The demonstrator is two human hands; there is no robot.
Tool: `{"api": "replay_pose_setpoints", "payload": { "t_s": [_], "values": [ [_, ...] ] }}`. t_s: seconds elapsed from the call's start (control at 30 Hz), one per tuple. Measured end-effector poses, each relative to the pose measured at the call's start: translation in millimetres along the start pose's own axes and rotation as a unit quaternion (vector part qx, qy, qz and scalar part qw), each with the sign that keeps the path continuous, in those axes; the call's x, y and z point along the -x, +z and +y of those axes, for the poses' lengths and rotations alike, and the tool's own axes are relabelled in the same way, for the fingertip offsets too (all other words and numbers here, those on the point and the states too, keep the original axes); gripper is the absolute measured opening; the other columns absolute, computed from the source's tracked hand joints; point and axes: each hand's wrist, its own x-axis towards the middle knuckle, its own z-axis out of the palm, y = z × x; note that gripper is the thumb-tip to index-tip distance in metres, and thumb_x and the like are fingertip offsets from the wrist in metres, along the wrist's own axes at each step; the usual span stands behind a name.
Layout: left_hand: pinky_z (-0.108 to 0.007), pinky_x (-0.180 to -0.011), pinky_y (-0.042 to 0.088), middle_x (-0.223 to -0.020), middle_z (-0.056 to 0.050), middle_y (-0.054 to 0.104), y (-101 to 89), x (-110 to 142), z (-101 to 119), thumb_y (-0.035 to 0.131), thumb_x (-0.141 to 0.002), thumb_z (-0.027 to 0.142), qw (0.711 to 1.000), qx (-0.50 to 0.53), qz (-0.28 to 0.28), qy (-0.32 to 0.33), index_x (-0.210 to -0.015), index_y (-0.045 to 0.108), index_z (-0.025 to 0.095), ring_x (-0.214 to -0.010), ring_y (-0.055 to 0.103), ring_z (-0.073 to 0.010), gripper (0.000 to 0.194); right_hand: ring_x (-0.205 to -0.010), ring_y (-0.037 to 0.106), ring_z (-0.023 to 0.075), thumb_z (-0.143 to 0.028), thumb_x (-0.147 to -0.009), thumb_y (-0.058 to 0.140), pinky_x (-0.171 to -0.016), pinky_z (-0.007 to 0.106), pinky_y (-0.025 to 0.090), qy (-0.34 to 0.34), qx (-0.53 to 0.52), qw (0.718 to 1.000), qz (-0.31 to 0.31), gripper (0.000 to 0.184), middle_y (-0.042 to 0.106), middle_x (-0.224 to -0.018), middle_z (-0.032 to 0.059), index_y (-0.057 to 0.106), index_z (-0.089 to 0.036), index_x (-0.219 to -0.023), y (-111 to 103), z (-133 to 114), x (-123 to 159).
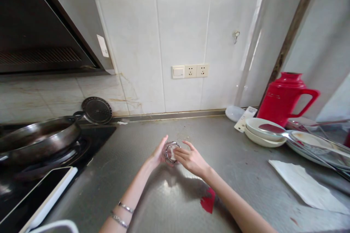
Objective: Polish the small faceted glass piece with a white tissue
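Note:
My left hand (pixel 158 154) wraps around the side of a small clear glass (pixel 167 152), whose round rim faces up toward me above the metal counter. At the glass's mouth is a piece of white tissue (pixel 172 150), partly hidden by fingers. My right hand (pixel 191 158) presses that tissue at the opening with its fingers together, the index finger and thumb side raised. How far the fingertips reach inside cannot be made out. A torn red scrap (pixel 208 201) lies on the counter near my right forearm.
Left are a pan (pixel 49 136) on the stove and a phone-like device (pixel 38 196) at the counter edge. To the right stand a red thermos jug (pixel 283 96), stacked bowls (pixel 265 140), plates with utensils, a power strip (pixel 245 119) and a white paper sheet (pixel 306 185).

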Motion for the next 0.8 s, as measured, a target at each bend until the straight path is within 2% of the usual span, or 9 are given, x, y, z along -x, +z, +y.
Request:
{"api": "replay_pose_setpoints", "payload": {
  "t_s": [0.07, 0.17, 0.4, 0.57, 0.67, 0.73, 0.8],
  "values": [
    [-0.028, -0.041, 0.046, -0.061, -0.006, 0.066, -0.8, 3.0, 0.1, 0.046, -0.074, 0.071, 0.998, -0.032, -0.037, -0.044, -0.087, 0.065, 0.014, -0.046, 0.061, -0.0197, 0.061, -0.096, 0.061, 0.0138, -0.015, -0.097, 0.039, -0.103, 0.041, 0.029, -0.001, 0.0, 1.0, -0.002, 0.023, 0.072, -0.095, 0.003, 0.061, -0.018, -0.089, 0.9, 0.0, 0.8],
    [-0.028, -0.038, 0.045, -0.063, -0.01, 0.068, -2.4, 4.3, -0.7, 0.047, -0.076, 0.068, 0.996, -0.043, -0.068, -0.036, -0.085, 0.065, 0.013, -0.044, 0.062, -0.021, 0.058, -0.096, 0.061, 0.0148, -0.014, -0.097, 0.039, -0.094, 0.039, 0.034, 0.012, 0.004, 1.0, -0.001, 0.024, 0.071, -0.098, 0.005, 0.061, -0.018, -0.089, 0.6, 0.2, 0.7],
    [-0.022, -0.033, 0.037, -0.058, -0.008, 0.066, -3.6, -5.1, -7.6, 0.053, -0.08, 0.055, 0.998, 0.007, -0.01, 0.067, -0.082, 0.067, 0.009, -0.039, 0.058, -0.0154, 0.049, -0.097, 0.061, 0.0174, -0.007, -0.09, 0.045, -0.085, 0.036, 0.031, 0.083, -0.027, 0.996, -0.011, 0.018, 0.071, -0.094, 0.0067, 0.06, -0.016, -0.092, 5.0, -9.6, -7.6],
    [-0.022, -0.043, 0.042, -0.069, -0.008, 0.069, 2.3, -8.0, -10.9, 0.06, -0.074, 0.05, 0.987, 0.065, 0.021, 0.147, -0.086, 0.068, 0.008, -0.049, 0.058, -0.0137, 0.044, -0.087, 0.061, 0.0192, -0.01, -0.078, 0.056, -0.081, 0.034, 0.032, 0.17, -0.075, 0.983, 0.007, 0.02, 0.069, -0.093, 0.0068, 0.059, -0.016, -0.096, 6.0, -27.5, -16.1],
    [-0.023, -0.052, 0.045, -0.078, -0.012, 0.071, 7.6, -7.4, -13.3, 0.063, -0.072, 0.048, 0.976, 0.076, 0.008, 0.205, -0.088, 0.068, 0.009, -0.062, 0.063, -0.0176, 0.043, -0.082, 0.06, 0.0189, -0.018, -0.081, 0.058, -0.075, 0.031, 0.033, 0.213, -0.087, 0.972, 0.056, 0.013, 0.068, -0.087, 0.0054, 0.058, -0.017, -0.094, 6.0, -34.8, -19.5],
    [-0.025, -0.058, 0.046, -0.085, -0.014, 0.071, 10.4, -5.6, -14.7, 0.063, -0.074, 0.045, 0.969, 0.074, -0.015, 0.236, -0.09, 0.068, 0.009, -0.07, 0.064, -0.0199, 0.041, -0.079, 0.059, 0.018, -0.02, -0.085, 0.057, -0.072, 0.03, 0.033, 0.228, -0.071, 0.967, 0.092, 0.005, 0.067, -0.081, 0.0041, 0.057, -0.017, -0.089, 6.5, -35.4, -20.1],
    [-0.027, -0.065, 0.047, -0.093, -0.015, 0.07, 12.5, -2.2, -15.1, 0.063, -0.075, 0.04, 0.963, 0.084, -0.049, 0.25, -0.095, 0.067, 0.009, -0.078, 0.064, -0.0214, 0.037, -0.076, 0.057, 0.017, -0.022, -0.088, 0.055, -0.072, 0.03, 0.033, 0.227, -0.047, 0.967, 0.107, 0.006, 0.066, -0.078, 0.0032, 0.057, -0.017, -0.085, 6.6, -32.7, -19.4]
  ]
}}
